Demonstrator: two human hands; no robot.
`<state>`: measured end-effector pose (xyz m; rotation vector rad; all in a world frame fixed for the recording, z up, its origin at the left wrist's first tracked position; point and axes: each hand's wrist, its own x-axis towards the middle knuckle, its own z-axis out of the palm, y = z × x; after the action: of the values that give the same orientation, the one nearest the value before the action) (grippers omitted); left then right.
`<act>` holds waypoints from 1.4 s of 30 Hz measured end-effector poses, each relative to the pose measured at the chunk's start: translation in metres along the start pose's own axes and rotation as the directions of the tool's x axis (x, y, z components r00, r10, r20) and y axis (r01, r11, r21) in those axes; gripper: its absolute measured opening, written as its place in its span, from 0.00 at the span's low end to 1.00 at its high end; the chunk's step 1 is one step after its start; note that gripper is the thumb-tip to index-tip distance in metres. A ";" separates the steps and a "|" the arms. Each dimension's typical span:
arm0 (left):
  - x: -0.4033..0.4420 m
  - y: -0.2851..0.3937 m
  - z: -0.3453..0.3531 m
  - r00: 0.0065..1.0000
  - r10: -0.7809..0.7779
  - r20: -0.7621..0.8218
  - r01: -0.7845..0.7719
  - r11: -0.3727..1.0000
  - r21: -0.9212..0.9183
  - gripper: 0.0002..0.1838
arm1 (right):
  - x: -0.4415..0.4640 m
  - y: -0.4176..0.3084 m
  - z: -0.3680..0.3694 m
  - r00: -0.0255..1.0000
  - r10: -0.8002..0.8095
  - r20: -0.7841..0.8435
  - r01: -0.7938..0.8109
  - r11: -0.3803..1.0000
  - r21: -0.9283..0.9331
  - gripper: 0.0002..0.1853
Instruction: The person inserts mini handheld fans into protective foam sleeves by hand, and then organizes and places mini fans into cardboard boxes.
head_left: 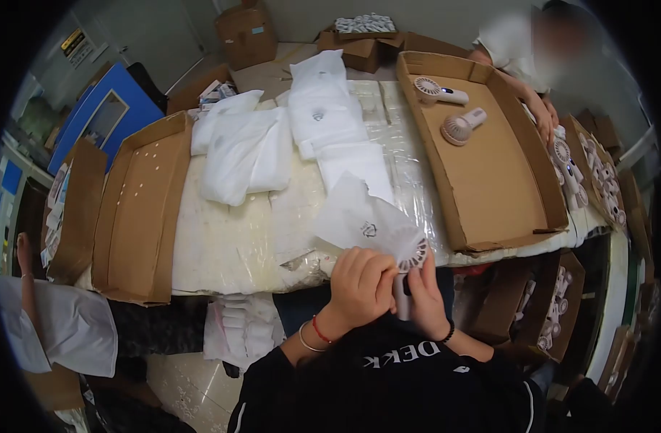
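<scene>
A light-coloured handheld fan stands upright close to my body, gripped by my right hand around its handle and head. A white translucent foam bag with a small printed mark reaches over part of the fan's round head. My left hand is closed at the bag's lower edge, its fingers curled and pinching the bag beside the fan. Flat white foam bags lie on the table just beyond my hands.
An open cardboard tray on the right holds two handheld fans. Another cardboard tray stands left, with small white dots inside. Stacked foam bags lie between them. A person works at the back right; another person's sleeve shows left.
</scene>
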<state>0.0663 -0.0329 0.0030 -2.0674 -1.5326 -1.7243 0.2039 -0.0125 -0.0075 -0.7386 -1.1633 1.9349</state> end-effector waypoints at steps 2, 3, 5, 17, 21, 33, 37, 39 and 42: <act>0.007 0.002 0.001 0.995 0.081 0.054 -0.087 0.988 0.129 0.07 | 0.004 -0.002 -0.005 0.998 -0.055 0.033 0.062 0.956 -0.287 0.30; 0.008 0.003 0.002 0.995 0.085 0.052 -0.091 0.988 0.127 0.07 | 0.007 0.003 -0.007 0.984 -0.154 0.093 0.180 0.884 -0.432 0.30; 0.009 0.006 0.005 0.990 0.101 0.102 -0.116 0.981 0.154 0.08 | 0.010 0.005 -0.006 0.984 -0.152 0.088 0.171 0.948 -0.269 0.30; -0.013 0.022 -0.013 0.952 -0.081 0.296 0.072 0.997 0.041 0.21 | 0.013 -0.009 -0.012 0.958 0.276 0.079 -0.286 0.900 0.329 0.30; -0.022 0.007 -0.038 0.951 -0.133 0.280 0.157 0.985 -0.065 0.20 | 0.009 -0.005 -0.022 0.852 0.241 0.464 -0.146 0.962 -0.230 0.31; -0.013 -0.081 -0.179 0.858 -0.246 -0.451 0.384 0.889 0.247 0.26 | 0.129 -0.170 -0.097 0.893 -0.233 0.386 0.417 0.101 -0.903 0.25; -0.008 -0.045 -0.109 0.942 -0.316 -0.111 0.332 0.922 0.196 0.17 | 0.213 -0.176 -0.166 0.969 -0.228 0.097 0.031 -0.277 -0.960 0.31; 0.002 -0.040 -0.088 0.964 -0.209 0.162 0.183 0.970 0.162 0.08 | 0.231 -0.161 -0.198 0.804 -0.271 0.529 0.244 -0.661 -0.709 0.30; 0.023 -0.042 -0.068 0.954 -0.119 0.275 0.106 0.992 0.062 0.07 | 0.234 -0.159 -0.202 0.878 -0.151 0.453 0.287 -0.591 -0.754 0.25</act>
<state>-0.0136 -0.0361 0.0248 -2.3221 -1.7781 -1.4616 0.2790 0.3253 0.0278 -0.9240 -2.7938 -0.3848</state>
